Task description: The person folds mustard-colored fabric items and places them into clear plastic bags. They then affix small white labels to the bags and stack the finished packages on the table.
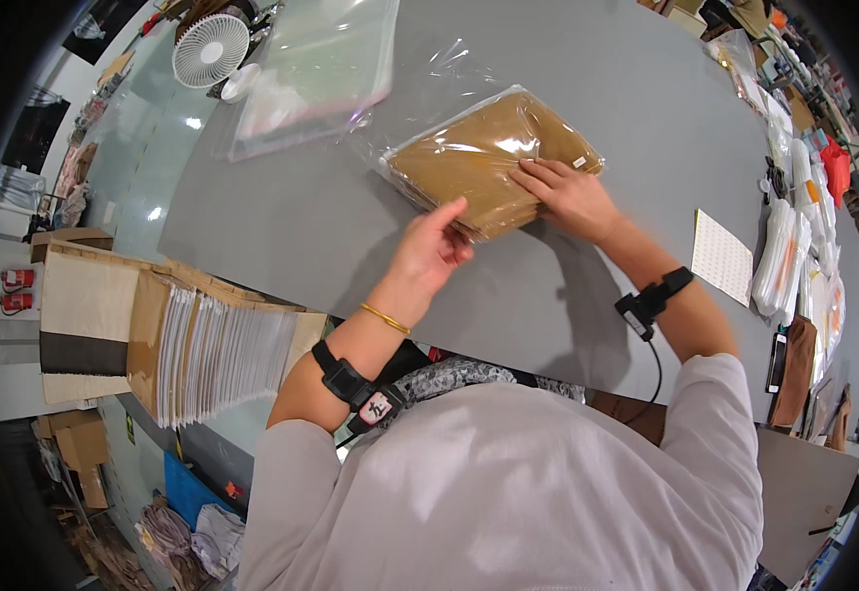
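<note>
A shiny golden-brown flat package [488, 158] in clear plastic lies tilted on the grey table [301, 236], with loose film spreading from its far left side. A small white label shows by its right corner. My right hand [572, 197] rests on the package's right part, fingers stretched over the plastic. At the near left edge is my left hand [429, 246], palm turned inward, its thumb apart from the half-curled fingers. The thumb tip reaches the package's edge; whether it presses there I cannot make out.
A stack of clear plastic bags [321, 69] lies far left, near a white fan [211, 51]. On the left stands a box of upright white-edged sheets [222, 345]. A sticker sheet [723, 256] and white plastic packs [782, 256] lie to the right.
</note>
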`<state>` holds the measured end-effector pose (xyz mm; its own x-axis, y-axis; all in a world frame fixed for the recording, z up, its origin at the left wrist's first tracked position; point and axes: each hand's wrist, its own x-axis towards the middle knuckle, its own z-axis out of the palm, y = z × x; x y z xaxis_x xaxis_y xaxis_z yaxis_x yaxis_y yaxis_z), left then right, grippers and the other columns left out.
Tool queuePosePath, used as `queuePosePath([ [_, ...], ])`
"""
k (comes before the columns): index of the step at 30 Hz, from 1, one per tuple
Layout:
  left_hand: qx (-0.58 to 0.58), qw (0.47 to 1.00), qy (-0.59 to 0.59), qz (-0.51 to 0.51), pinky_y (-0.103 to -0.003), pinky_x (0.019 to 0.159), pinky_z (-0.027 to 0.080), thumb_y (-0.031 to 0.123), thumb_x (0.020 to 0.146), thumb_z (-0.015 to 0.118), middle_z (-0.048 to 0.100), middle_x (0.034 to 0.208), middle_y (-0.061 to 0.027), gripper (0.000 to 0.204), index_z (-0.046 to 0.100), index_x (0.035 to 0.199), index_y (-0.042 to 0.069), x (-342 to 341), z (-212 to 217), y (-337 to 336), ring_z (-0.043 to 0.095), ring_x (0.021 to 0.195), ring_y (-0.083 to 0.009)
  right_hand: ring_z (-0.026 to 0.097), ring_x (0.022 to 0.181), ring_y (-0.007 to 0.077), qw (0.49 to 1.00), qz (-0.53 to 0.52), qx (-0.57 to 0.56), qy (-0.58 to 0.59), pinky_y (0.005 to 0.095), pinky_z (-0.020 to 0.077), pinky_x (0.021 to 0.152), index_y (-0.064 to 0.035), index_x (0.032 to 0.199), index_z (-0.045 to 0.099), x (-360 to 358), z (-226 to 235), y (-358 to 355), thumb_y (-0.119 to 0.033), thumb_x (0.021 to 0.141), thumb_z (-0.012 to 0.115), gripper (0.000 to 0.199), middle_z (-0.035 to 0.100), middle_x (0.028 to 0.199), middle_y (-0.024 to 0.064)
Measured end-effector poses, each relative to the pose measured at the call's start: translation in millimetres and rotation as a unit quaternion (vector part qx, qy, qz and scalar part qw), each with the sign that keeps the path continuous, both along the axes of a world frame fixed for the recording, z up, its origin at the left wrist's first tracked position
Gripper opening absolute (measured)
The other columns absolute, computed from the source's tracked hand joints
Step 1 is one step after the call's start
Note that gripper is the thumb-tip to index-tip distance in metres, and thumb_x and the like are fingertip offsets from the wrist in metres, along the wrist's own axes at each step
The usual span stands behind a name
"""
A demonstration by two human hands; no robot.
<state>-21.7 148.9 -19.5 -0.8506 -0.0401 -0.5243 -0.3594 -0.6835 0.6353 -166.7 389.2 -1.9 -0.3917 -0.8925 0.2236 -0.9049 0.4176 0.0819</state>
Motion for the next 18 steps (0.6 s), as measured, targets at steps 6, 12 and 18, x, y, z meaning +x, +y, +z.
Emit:
queuePosePath([
  [6,-0.489,0.783,0.352,-0.155,-0.049,0.101,0.049,0.024,0.103,0.061,0.065,0.134,-0.0183,0.039,0.059,0.136,0.002,38.4,-4.3,6.8,0.061,0.120,-0.0352,0.074,0.106,0.0283,0.991,-0.093,-0.089,-0.030,0.0396,0.0616,0.075,-0.0138,0.151,0.055,36.0,-6.4,7.0,-0.010,0.082,0.074,0.071,0.069,0.137,0.0130],
  [12,-0.679,0.550,0.362,-0.324,-0.050,0.114,0.043,0.042,0.099,0.069,0.058,0.144,-0.0284,0.069,0.050,0.148,-0.003,30.5,-29.9,72.8,0.054,0.133,-0.0451,0.075,0.102,0.0329,0.988,-0.147,-0.035,0.040,0.0348,0.0634,0.070,-0.0020,0.144,0.058,111.8,-9.0,43.0,-0.010,0.083,0.068,0.062,0.066,0.133,0.0280],
  [18,-0.731,0.521,0.318,-0.305,-0.052,0.123,0.030,0.057,0.093,0.071,0.047,0.151,-0.0321,0.091,0.047,0.148,-0.011,4.9,-27.7,83.6,0.043,0.143,-0.0442,0.074,0.098,0.0327,0.975,-0.168,-0.055,0.132,0.0336,0.0631,0.068,-0.0020,0.141,0.060,40.9,-14.1,2.9,-0.014,0.084,0.070,0.059,0.067,0.130,0.0276],
])
